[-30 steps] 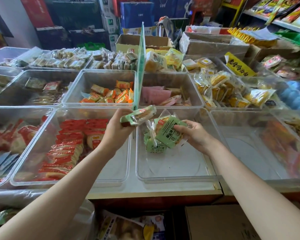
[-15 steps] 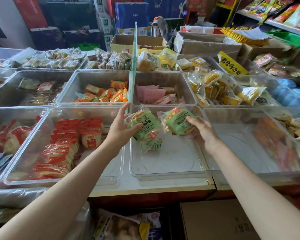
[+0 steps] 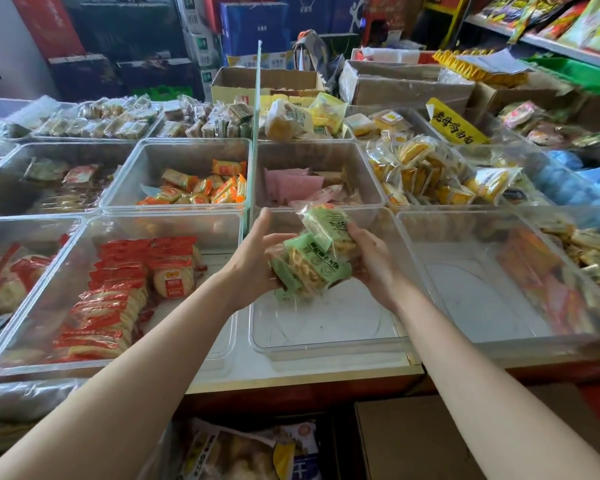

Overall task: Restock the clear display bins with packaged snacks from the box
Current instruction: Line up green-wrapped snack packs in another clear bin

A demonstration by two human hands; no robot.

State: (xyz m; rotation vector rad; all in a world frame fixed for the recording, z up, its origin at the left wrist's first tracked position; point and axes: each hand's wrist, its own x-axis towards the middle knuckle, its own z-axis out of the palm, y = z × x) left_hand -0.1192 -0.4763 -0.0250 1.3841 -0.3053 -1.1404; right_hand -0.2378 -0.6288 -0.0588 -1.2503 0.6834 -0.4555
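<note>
The left hand (image 3: 253,258) and right hand (image 3: 371,261), apart a second ago, now press the green snack packs (image 3: 309,261) into one bunch above the clear bin (image 3: 326,344).

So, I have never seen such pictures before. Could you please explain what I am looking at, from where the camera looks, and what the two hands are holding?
There is no machine here. The camera is worn on a person's head and looks forward and down, so both bare arms reach in from the bottom edge. The left hand and right hand together hold a bunch of green snack packets above a clear bin, which is otherwise almost bare. The counter carries many such bins: to the left, one with red packets; behind, one with orange packets and one with pink packets. Cardboard boxes stand further back.
</note>
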